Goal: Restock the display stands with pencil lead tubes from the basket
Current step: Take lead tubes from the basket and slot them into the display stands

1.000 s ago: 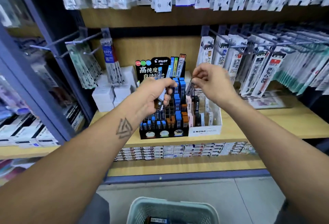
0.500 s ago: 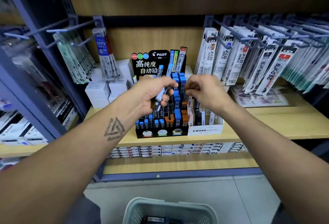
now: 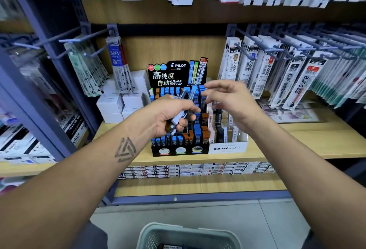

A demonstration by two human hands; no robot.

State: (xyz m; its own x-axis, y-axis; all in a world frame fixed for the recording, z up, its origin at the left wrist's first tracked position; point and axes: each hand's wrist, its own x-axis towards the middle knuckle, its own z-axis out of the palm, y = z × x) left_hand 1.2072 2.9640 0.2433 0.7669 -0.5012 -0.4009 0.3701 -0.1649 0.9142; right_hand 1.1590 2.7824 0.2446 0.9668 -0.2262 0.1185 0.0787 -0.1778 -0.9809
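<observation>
My left hand (image 3: 168, 114) grips a small bundle of pencil lead tubes (image 3: 185, 108) above the black Pilot display stand (image 3: 178, 150), whose tiers hold blue and orange tubes. My right hand (image 3: 229, 100) hovers just right of the bundle with its fingers spread and nothing in them, the fingertips close to the tubes' upper ends. Below it stands the white MONO display stand (image 3: 227, 148) with pink, black and white tubes. The grey basket (image 3: 188, 233) sits on the floor at the bottom edge, with a few items just visible inside.
The stands sit on a wooden shelf (image 3: 297, 142). Refill packs hang on hooks (image 3: 277, 70) to the right and left. White boxes (image 3: 118, 106) are stacked left of the Pilot stand. Small boxes line the lower shelf (image 3: 198, 169).
My right hand lowered a tube into the white MONO stand, let it go, and came back up empty toward the bundle. My left hand kept its grip on the tubes.
</observation>
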